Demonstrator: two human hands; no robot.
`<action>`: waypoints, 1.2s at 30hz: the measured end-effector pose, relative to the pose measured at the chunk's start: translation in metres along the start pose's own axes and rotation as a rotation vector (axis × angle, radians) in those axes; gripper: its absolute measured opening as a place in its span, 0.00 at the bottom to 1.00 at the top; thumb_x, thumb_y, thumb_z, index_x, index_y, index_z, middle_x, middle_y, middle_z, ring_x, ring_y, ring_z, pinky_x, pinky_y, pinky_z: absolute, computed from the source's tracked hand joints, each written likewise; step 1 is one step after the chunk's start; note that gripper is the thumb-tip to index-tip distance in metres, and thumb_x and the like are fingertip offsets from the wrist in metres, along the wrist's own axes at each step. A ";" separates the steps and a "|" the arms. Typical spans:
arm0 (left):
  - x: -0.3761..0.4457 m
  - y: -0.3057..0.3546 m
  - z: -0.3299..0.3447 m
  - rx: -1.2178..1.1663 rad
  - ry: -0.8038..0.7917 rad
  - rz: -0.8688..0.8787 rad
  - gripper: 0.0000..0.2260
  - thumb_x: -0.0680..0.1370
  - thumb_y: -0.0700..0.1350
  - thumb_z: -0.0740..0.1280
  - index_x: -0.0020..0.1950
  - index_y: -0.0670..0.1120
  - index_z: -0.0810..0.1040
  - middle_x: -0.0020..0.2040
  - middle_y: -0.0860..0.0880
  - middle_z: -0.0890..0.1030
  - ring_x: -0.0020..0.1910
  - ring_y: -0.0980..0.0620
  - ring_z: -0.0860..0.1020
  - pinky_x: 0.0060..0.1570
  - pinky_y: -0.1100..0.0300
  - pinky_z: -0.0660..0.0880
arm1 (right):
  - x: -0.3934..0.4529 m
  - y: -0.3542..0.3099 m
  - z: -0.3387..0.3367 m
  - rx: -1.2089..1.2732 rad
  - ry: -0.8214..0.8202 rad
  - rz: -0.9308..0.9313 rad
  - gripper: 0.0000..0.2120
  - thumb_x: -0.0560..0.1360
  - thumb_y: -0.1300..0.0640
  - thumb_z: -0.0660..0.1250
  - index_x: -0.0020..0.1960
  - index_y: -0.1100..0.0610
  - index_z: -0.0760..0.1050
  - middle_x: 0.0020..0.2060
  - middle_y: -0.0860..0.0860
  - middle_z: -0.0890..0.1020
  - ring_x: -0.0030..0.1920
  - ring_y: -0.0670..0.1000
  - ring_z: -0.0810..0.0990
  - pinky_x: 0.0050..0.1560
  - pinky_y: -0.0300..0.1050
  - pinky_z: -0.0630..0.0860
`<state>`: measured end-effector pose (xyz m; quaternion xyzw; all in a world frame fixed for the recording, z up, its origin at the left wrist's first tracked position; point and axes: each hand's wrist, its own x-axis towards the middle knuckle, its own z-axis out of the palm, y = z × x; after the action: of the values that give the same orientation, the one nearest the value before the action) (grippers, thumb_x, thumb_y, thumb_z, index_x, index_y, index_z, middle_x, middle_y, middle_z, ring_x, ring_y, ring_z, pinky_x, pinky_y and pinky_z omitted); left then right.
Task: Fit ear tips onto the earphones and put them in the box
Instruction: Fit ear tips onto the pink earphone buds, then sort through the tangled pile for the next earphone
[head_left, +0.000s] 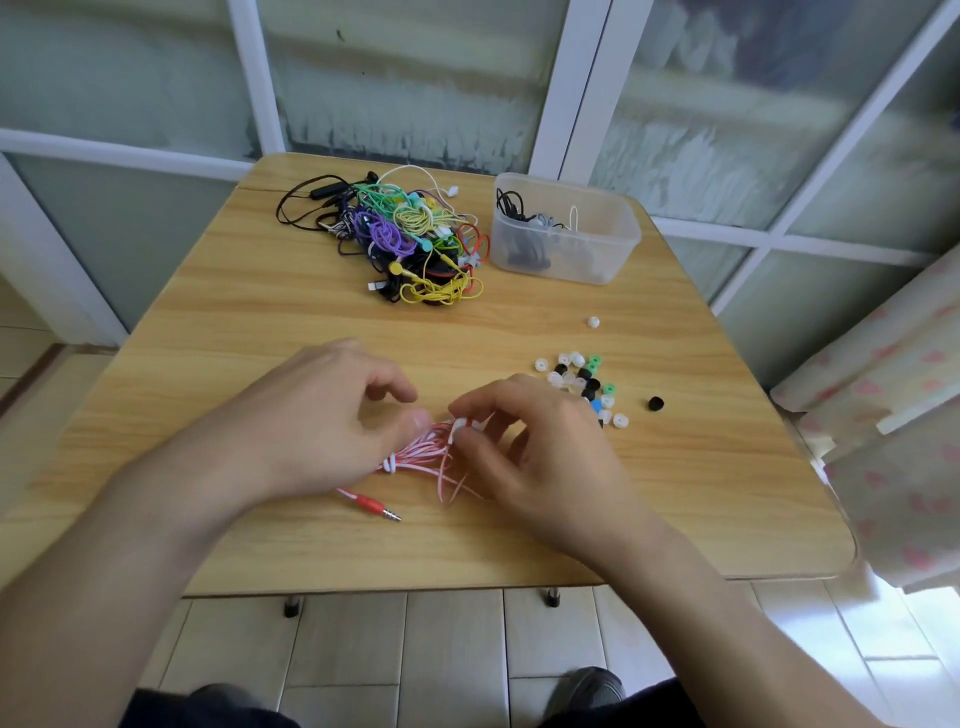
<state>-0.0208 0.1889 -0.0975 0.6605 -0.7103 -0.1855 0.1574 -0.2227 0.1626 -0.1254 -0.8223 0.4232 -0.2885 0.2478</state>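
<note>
Your left hand (332, 415) hovers low over the wooden counter (234, 322), its fingers curled onto the bundled red-and-white earphones (415, 457) that lie between your two hands. The red jack plug (376, 506) of that cable trails out below and just right of your left wrist, flat on the counter. Just to the right, your right hand (530, 457) pinches the white earbud (457, 428) at the top of the bundle between thumb and fingertips; whether a tip already sits on it cannot be made out. Well beyond both hands, toward the far edge, lies a tangled heap of coloured earphones (410, 239), and right of it stands a clear plastic box (566, 234) with several earphones already inside. Just past your right hand's knuckles is a scatter of loose ear tips (582, 382), white, black, green and blue, with one black tip (656, 403) apart to their right and one white tip (594, 322) farther back.
</note>
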 end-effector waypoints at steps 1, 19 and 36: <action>-0.002 -0.001 -0.003 0.037 -0.082 -0.022 0.17 0.68 0.65 0.68 0.54 0.62 0.76 0.49 0.58 0.74 0.44 0.63 0.73 0.43 0.65 0.67 | 0.001 -0.001 0.002 -0.020 -0.001 -0.006 0.07 0.74 0.57 0.71 0.53 0.51 0.81 0.43 0.44 0.80 0.42 0.44 0.79 0.42 0.33 0.74; 0.024 0.015 0.005 -0.832 0.433 0.022 0.15 0.70 0.50 0.75 0.54 0.48 0.80 0.48 0.51 0.84 0.48 0.53 0.82 0.51 0.59 0.79 | 0.052 -0.007 -0.010 0.159 0.123 0.072 0.08 0.72 0.57 0.74 0.49 0.50 0.81 0.36 0.50 0.85 0.34 0.47 0.84 0.41 0.50 0.82; 0.064 -0.005 0.013 -0.541 0.533 0.028 0.04 0.77 0.42 0.66 0.50 0.48 0.80 0.42 0.53 0.82 0.38 0.51 0.78 0.41 0.59 0.74 | 0.223 0.049 -0.106 -0.295 0.216 0.544 0.08 0.70 0.55 0.73 0.44 0.61 0.84 0.33 0.53 0.82 0.29 0.48 0.78 0.34 0.41 0.77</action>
<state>-0.0274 0.1253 -0.1126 0.6104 -0.5786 -0.1861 0.5079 -0.2166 -0.0671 -0.0235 -0.6707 0.6886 -0.2328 0.1479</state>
